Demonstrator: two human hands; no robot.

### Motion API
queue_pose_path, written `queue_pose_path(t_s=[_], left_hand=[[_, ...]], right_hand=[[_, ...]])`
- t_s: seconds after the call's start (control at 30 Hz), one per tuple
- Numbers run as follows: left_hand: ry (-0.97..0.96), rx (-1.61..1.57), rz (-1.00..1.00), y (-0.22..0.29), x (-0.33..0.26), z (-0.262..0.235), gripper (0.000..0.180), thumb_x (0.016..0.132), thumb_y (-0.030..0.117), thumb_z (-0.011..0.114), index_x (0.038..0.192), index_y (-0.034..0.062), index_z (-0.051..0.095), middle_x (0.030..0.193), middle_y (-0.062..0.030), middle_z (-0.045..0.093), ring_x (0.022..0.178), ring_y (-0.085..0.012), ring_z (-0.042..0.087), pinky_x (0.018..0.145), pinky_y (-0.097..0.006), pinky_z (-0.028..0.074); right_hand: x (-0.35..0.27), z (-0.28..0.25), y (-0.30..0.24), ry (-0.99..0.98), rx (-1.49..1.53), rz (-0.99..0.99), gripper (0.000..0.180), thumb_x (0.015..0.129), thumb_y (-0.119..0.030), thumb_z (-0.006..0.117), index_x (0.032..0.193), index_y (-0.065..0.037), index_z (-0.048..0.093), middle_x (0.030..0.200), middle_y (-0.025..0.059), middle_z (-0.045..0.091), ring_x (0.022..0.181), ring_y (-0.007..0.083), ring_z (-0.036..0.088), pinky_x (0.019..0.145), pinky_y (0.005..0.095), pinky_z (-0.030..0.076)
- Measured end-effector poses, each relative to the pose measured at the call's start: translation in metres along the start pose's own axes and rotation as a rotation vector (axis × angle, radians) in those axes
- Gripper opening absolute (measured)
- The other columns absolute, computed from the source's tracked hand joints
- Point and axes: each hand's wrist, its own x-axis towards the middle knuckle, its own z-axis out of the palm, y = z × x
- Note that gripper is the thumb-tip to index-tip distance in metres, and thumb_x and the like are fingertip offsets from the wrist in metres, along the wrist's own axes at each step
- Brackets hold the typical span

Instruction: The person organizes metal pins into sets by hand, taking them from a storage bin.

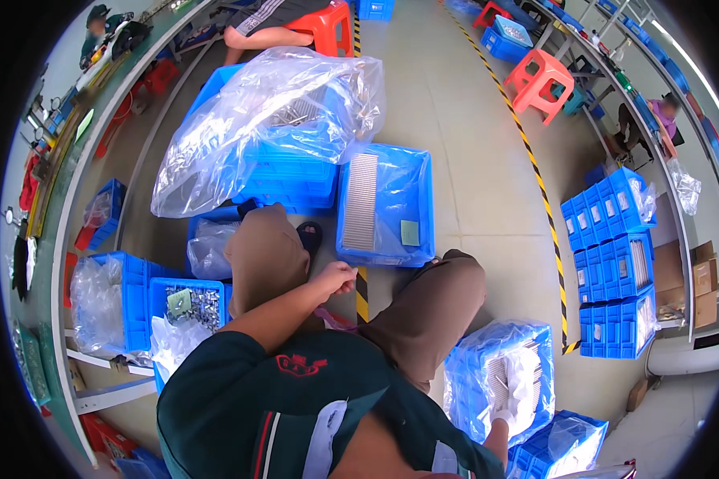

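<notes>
My left hand (337,277) is held over my lap, just short of the blue crate in front of me. Its fingers are curled together; whatever they hold, if anything, is too small to see. In that crate (428,203), a long stack of thin metal pieces (359,199) lies along the left side on a clear liner, with a green card (409,233) at the lower right. My right hand (501,418) reaches down at my right side to the lined blue crate (545,375), against white plastic and rows of thin metal pieces (499,379). Its fingers are not clearly visible.
A bagged stack of blue crates (287,172) stands ahead left. Left of my knee sits a bin of small metal parts (204,307). Crates (607,263) are stacked at right, beyond striped floor tape (535,176). Red stools (540,84) and benches line both sides; other people sit there.
</notes>
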Motion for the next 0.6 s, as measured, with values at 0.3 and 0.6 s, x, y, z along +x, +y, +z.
queue_pose_path(t_s=[0.3,0.6], left_hand=[[-0.12,-0.108,0.17,0.081,-0.02,-0.016,0.022,0.092,0.028,0.052,0.083,0.0082,0.057,0.07,-0.0009,0.058,0.059,-0.0073,0.052,0.053,-0.021,0.041],[-0.195,-0.204,0.378,0.196,-0.002,-0.03,0.02,0.091,0.027,0.054,0.085,0.0089,0.058,0.073,-0.0007,0.058,0.063,-0.0081,0.051,0.059,-0.022,0.042]], right_hand=[[-0.07,-0.208,-0.077,0.007,1.894,-0.021,0.018,0.091,-0.026,0.054,0.094,-0.009,0.058,0.067,-0.004,0.046,0.051,0.0035,0.038,0.045,0.0153,0.035],[-0.114,-0.48,-0.303,-0.236,1.878,-0.869,0.021,0.089,-0.02,0.058,0.089,0.001,0.058,0.056,-0.0004,0.047,0.041,0.0062,0.034,0.038,0.0212,0.024]])
